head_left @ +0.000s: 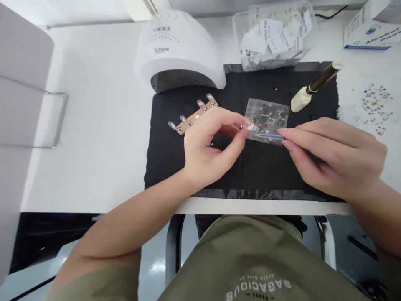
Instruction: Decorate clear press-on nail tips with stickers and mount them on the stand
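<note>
**Fine work at centre, stock at the margins**

The bench (94,104) is white and carries everything inspected. On it lies a black mat (244,169), probably to protect the surface and make pale parts easy to see. The lamp (178,46) stands over the mat's far left corner, opening toward the person, presumably for easy insertion. The tub (271,62), filled with sachets (272,35), sits at the far edge, within reach yet out of the way.

The right hand (341,152) has its grip pinching a tool (269,137) between thumb and fingers, apparently for fine control. The left hand (213,142) has its grip pinching a nail (251,127) at the fingertips, which leaves its decorated face exposed.

The box (369,31) of alcohol pads stands at far right. The bottle (302,99) is upright with its cap on, near the right hand. The rack (192,120), bearing clear tips, lies just beyond the left hand. The sheet (266,115) lies below the nail, likely kept close for quick picking. Gems (372,102) are spread right of the mat.

The tool's point is at the nail's near edge; contact cannot be confirmed.
</note>
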